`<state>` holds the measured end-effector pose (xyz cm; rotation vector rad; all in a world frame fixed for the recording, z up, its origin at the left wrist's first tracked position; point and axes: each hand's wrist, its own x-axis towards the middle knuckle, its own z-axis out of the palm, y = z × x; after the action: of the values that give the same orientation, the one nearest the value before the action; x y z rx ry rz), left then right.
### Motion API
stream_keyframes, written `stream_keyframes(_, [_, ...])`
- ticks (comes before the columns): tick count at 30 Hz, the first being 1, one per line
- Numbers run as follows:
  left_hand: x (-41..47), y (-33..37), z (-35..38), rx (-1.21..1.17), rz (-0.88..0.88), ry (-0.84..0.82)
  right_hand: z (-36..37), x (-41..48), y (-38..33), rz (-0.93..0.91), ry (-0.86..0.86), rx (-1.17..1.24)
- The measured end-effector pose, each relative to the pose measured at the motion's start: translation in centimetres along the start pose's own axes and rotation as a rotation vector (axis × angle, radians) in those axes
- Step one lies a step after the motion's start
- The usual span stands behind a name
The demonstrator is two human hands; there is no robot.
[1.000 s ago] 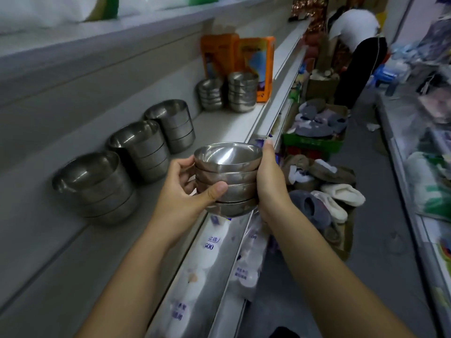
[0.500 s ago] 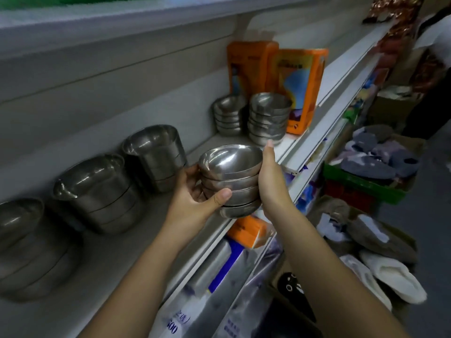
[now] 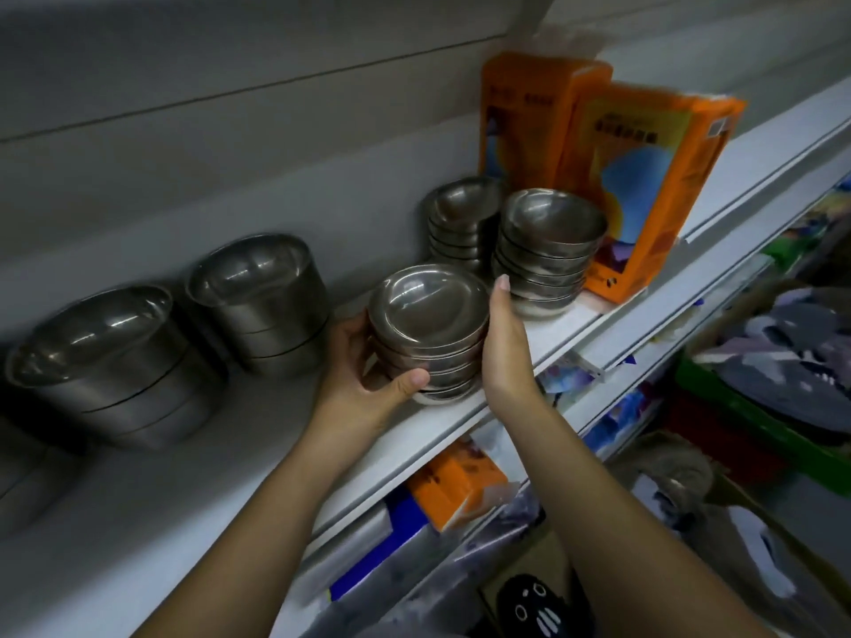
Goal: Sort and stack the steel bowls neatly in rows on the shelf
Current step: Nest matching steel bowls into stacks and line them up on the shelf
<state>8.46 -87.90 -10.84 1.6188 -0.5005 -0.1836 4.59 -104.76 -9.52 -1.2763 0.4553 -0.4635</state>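
Stacks of big bowls (image 3: 106, 356) are parked on the left, so I'd set this stack of small bowls (image 3: 428, 324) down flat near the shelf (image 3: 460, 423) front edge (can't tell if it's touching yet). Then I'd slide it back level with the two small stacks (image 3: 548, 250) by the orange boxes (image 3: 644, 191) so the row reads straight. My left grip (image 3: 364, 384) is clamped on the stack, thumb across the front, fingers round the back; my right grip (image 3: 506, 347) is spread flat, straight fingers up, palm pressing its right side.
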Motion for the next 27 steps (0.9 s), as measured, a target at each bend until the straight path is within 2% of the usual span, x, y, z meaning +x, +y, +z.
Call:
stream_keyframes(4, [-0.3, -0.3, 0.6, 0.020, 0.024, 0.041, -1.4, 0.2, 0.6, -0.021, -0.062, -0.025])
stream_keyframes(12, [-0.8, -2.3, 0.7, 0.051, -0.081, 0.062, -5.8, -1.3, 2.0, -0.142, -0.222, -0.294])
stream_keyframes(23, [4.6, -1.9, 2.9, 0.116, -0.065, 0.243, -3.1, 7.5, 2.3, -0.266, -0.333, -0.448])
stream_keyframes(27, [6.1, -2.3, 3.2, 0.190, -0.053, 0.295, -1.6, 10.0, 3.3, -0.329, -0.280, -0.506])
